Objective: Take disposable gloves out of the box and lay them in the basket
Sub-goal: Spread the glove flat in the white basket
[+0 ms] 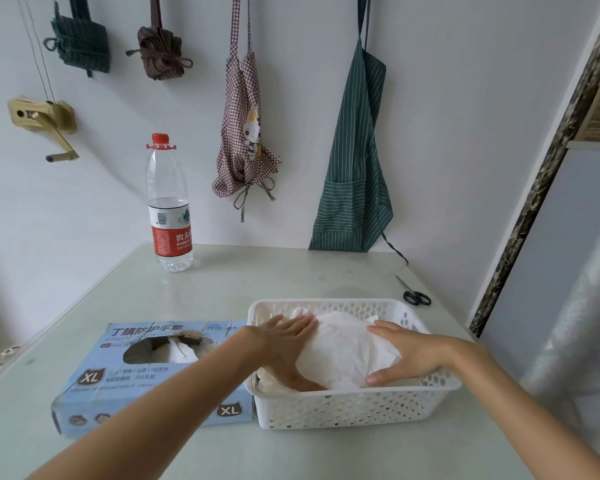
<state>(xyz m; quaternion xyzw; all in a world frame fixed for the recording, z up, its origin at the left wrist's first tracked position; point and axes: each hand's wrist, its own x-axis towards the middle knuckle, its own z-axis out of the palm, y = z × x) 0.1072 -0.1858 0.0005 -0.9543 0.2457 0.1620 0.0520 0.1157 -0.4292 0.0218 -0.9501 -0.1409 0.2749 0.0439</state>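
Gloves (343, 348) are being pressed flat inside the basket (361, 407) by left hand (288, 344) & right hand (406, 355), fingers straight, nothing gripped. Box (146, 372), just left of basket, w/ more gloves showing; next pull likely needed.

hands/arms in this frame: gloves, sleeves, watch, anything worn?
Nothing worn that shows. The left hand and right hand are bare: no gloves, rings or wristbands visible. Both forearms are uncovered right down to the bottom edge of the head view, so no sleeve comes into frame. No markings or tags on either arm.
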